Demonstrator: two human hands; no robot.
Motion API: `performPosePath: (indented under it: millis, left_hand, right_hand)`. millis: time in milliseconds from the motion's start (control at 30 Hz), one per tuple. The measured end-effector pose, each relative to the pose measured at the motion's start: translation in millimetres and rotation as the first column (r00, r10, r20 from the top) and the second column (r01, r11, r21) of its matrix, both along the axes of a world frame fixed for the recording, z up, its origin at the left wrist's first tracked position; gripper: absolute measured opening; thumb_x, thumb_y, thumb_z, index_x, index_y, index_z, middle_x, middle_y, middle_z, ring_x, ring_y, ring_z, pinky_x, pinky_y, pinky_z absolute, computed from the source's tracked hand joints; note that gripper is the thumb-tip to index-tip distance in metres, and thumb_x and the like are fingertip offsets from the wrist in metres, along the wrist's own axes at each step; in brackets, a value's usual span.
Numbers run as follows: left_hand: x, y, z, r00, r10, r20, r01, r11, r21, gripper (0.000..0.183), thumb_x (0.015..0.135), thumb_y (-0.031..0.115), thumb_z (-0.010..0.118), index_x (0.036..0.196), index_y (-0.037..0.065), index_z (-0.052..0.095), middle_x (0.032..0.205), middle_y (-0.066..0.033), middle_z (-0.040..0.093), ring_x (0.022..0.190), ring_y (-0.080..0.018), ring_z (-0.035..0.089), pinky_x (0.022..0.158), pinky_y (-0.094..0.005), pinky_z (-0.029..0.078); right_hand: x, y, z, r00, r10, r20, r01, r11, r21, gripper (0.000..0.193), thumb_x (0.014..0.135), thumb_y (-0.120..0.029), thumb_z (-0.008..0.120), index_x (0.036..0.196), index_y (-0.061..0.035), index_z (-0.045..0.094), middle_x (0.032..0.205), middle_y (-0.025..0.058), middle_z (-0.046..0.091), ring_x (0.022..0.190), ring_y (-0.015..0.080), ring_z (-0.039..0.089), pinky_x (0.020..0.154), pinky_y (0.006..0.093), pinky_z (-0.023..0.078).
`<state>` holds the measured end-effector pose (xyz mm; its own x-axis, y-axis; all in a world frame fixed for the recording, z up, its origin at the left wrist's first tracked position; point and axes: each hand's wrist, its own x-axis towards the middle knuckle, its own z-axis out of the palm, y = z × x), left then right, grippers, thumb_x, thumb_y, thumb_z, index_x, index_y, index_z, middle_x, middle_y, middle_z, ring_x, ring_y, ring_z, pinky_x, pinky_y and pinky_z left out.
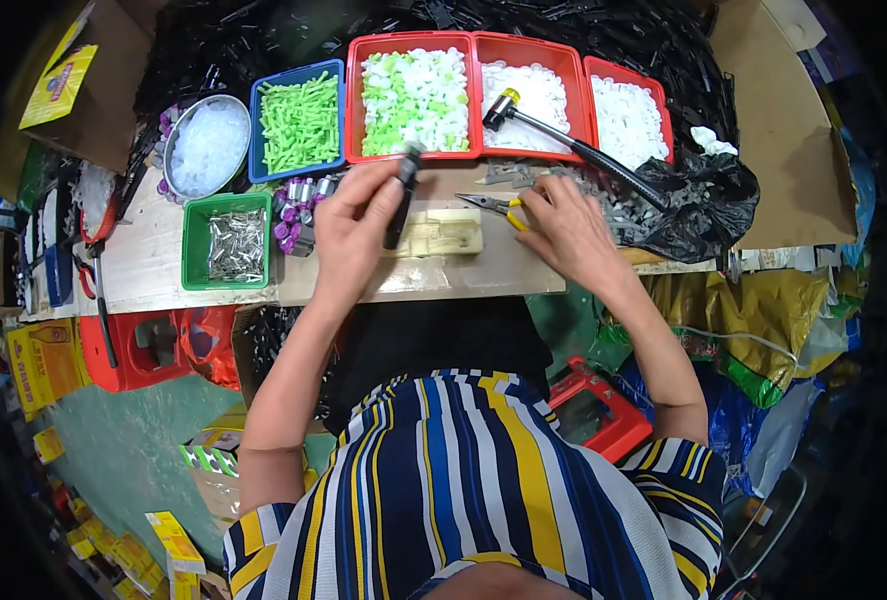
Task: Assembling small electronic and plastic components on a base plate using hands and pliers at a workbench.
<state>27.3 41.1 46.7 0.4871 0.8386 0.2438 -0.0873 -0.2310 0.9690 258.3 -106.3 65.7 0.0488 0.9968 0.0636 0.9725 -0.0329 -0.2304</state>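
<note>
My left hand (352, 225) is closed, with a slim black plastic part (401, 205) held upright between thumb and fingers. Its upper end is blurred. Just right of and beneath that part lies a cream-coloured block with shaped recesses (454, 235), flat on the worktable (519, 275). My right hand (576, 228) is curled over the yellow handles of a pair of pliers (489, 203), whose jaws point left toward the block. The handle ends are hidden under my fingers. Small grey parts (509, 173) lie scattered beyond the pliers.
Red bins (352, 105) of white and green pieces line the back. A mallet (574, 145) rests across two. Left are a blue bin (255, 130) of green pieces, a metal bowl (169, 165) and a green bin (192, 245) of metal pins. A black bag (719, 195) lies right.
</note>
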Motion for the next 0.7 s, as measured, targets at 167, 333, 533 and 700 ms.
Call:
performPosePath:
  millis: [167,333,533,700]
  left_hand:
    - [-1.6,1.0,7.5,0.864,0.019,0.502,0.371,0.650,-0.663,0.035,0.103,0.023,0.053,0.126,-0.002,0.056,0.104,-0.0096,0.067,0.090,-0.0186,0.067,0.081,-0.0293,0.054]
    - [-1.9,-17.2,8.9,0.920,0.020,0.391,0.280,0.663,-0.694,0.031,0.101,0.022,0.059,0.118,-0.004,0.062,0.094,-0.0063,0.067,0.082,-0.0147,0.066,0.076,-0.0263,0.051]
    - [-1.4,-34.9,7.0,0.964,-0.072,0.255,0.203,0.820,-0.535,0.022,0.097,0.012,0.064,0.109,-0.005,0.067,0.094,-0.0047,0.067,0.082,-0.0096,0.064,0.078,-0.0233,0.050]
    - [8.5,-41.2,4.0,0.974,-0.101,0.202,0.190,0.848,-0.494,0.018,0.089,0.007,0.073,0.104,-0.002,0.070,0.089,-0.0008,0.066,0.077,-0.0064,0.062,0.069,-0.0202,0.049]
  right_hand:
    - [-4.7,9.9,-4.8,0.998,0.002,0.062,0.000,1.000,-0.030,0.035,0.074,-0.016,0.072,0.102,-0.0021,0.056,0.105,0.0121,0.053,0.105,0.0297,0.051,0.081,0.0418,0.041]
    - [-13.3,13.7,-20.3,0.998,-0.038,0.041,0.038,0.999,-0.010,0.030,0.066,-0.011,0.067,0.091,-0.0032,0.052,0.098,0.0125,0.050,0.098,0.0305,0.051,0.078,0.0419,0.040]
    - [-3.2,12.3,-29.0,0.996,-0.060,-0.067,0.069,0.988,0.135,0.029,0.067,-0.007,0.066,0.091,-0.0039,0.050,0.088,0.0119,0.054,0.091,0.0323,0.056,0.079,0.0423,0.039]
    - [-2.1,18.6,-20.3,0.962,0.005,-0.273,0.113,0.903,0.413,0.026,0.076,-0.003,0.068,0.093,-0.0046,0.048,0.072,0.0105,0.057,0.062,0.0281,0.058,0.060,0.0372,0.045]
